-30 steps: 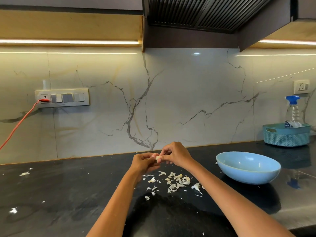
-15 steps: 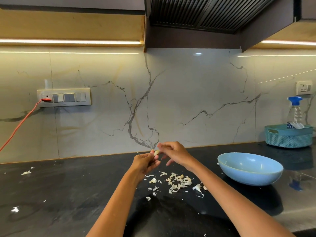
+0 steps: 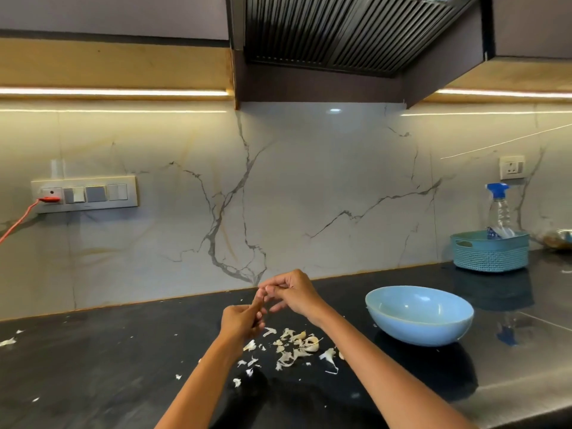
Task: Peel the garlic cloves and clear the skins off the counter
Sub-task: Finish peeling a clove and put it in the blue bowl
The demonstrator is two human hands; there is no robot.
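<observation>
Hands are being held together above the middle of the black counter [image 3: 93, 366] in the head view, raised a little off its surface. The left hand [image 3: 241, 320] is being kept curled, with one finger stretched up toward the right hand [image 3: 294, 292], whose fingertips are being pinched just at the tip of that finger. Something small is being held between the two hands, but whether it is a garlic clove or a bit of skin cannot be told, since it is being hidden by the fingers. A scatter of pale garlic skins [image 3: 294, 348] is lying on the counter directly below and just in front of the hands, with smaller flakes trailing toward the front edge. More stray flakes [image 3: 7, 341] are lying near the counter's left edge. A light blue bowl [image 3: 419, 315] is standing on the counter to the right of the hands, near the skins but apart from them. A teal basket [image 3: 490, 250] is standing at the back right of the counter against the marble wall, and a clear spray bottle [image 3: 499, 212] with a blue head is being held upright inside it. A red cable [image 3: 18, 222] is being fed from the switch panel [image 3: 85, 193] on the wall at the left.
</observation>
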